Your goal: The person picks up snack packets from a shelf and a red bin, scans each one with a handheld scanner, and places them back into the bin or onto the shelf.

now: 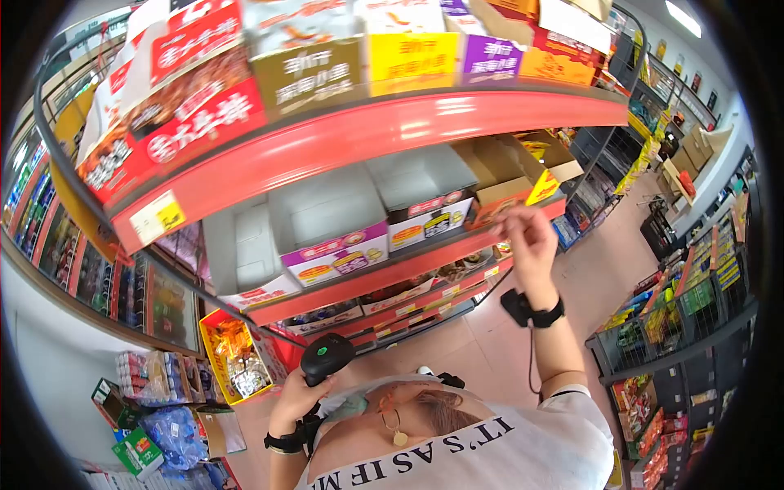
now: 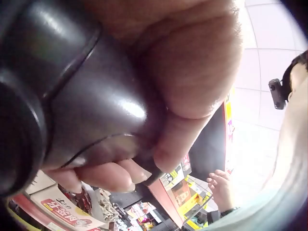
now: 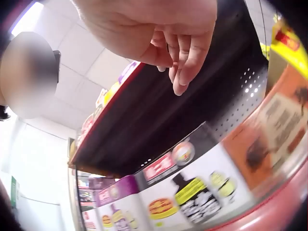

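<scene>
My left hand [image 1: 296, 402] grips the handle of a black handheld barcode scanner [image 1: 328, 356], held low before the chest with a green mark on top. In the left wrist view my fingers and thumb wrap round the glossy black scanner body [image 2: 106, 110]. My right hand [image 1: 529, 238] is raised beside the right end of the middle shelf, its fingers loosely bent and holding nothing. Closest to it is an orange-brown carton [image 1: 488, 211]. Left of that stand open-topped display boxes, one white and black [image 1: 431, 232], one white and purple [image 1: 339, 260]; their visible insides look bare.
Above, a red-edged shelf [image 1: 392, 122] bears several snack cartons, including a yellow one [image 1: 412, 64]. A yellow-rimmed box of packets [image 1: 204, 335] stands low at the left, near blue-wrapped goods [image 1: 174, 437]. A stocked rack [image 1: 694, 302] lines the right, across the tiled floor [image 1: 600, 269].
</scene>
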Motion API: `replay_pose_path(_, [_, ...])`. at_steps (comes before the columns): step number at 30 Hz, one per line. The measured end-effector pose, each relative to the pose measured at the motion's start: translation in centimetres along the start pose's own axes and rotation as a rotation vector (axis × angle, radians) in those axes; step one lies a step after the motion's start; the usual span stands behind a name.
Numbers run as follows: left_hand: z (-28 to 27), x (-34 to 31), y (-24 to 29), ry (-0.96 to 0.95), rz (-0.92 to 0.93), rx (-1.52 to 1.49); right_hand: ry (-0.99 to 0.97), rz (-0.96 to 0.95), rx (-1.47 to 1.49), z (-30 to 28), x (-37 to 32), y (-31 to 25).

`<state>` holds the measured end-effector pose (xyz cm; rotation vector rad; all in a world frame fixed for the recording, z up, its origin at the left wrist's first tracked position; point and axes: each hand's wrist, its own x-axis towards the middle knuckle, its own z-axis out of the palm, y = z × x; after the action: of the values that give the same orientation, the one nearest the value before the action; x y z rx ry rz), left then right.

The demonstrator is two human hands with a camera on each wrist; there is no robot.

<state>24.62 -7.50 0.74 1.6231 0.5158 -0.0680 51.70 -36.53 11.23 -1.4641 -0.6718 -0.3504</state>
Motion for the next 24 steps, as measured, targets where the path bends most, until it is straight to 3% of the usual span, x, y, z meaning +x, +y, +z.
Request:
replay_pose_path(5, [4.2,1.4,0.8,0.071,0.057,-0.001,0.125,-0.134,-0.286,-9.2,8.0,3.0])
replay_pose_path(8, [6.4,1.6,1.4,0.038,0.046,-0.008,0.124,-0.140,-0.311,-13.7,12.7,6.2])
replay_pose_path(10, [7.7,1.9,0.8,0.046,-0.009,-0.064,0.072,-0.124,-0.637,-15.5,15.4,7.7])
replay_pose_path(13, [9.7,1.9,0.5,0.085,-0.034,-0.107,-0.108,0.118,-0.850,-15.8,18.0,8.1])
replay_pose_path(14, [10.3,1.9,0.4,0.095,-0.029,-0.110,-0.187,0.037,-0.894,-16.1,18.6,9.2])
replay_pose_path(15, [10.9,1.9,0.2,0.103,0.014,-0.136,-0.192,0.029,-0.888,-16.3,19.0,10.7])
replay_pose_path(17, [11.8,1.9,0.1,0.121,0.061,-0.166,-0.393,0.080,-0.806,-16.6,19.6,13.3])
replay_pose_path(18, [12.0,1.8,0.0,0.109,0.057,-0.156,-0.489,0.422,-0.749,-15.6,19.7,11.4])
replay_pose_path(19, [12.3,1.7,-0.1,0.098,0.052,-0.147,-0.497,0.416,-0.747,-15.8,20.0,12.0])
replay_pose_path(21, [12.9,1.4,0.0,0.120,0.054,-0.136,-0.588,0.146,-0.941,-16.3,20.5,13.7])
replay_pose_path(22, [13.2,1.3,0.2,0.133,0.055,-0.117,-0.518,0.143,-1.041,-15.2,19.5,10.5])
replay_pose_path(24, [13.7,1.0,0.7,0.145,0.050,-0.116,-0.531,0.122,-1.063,-15.4,19.8,11.1])
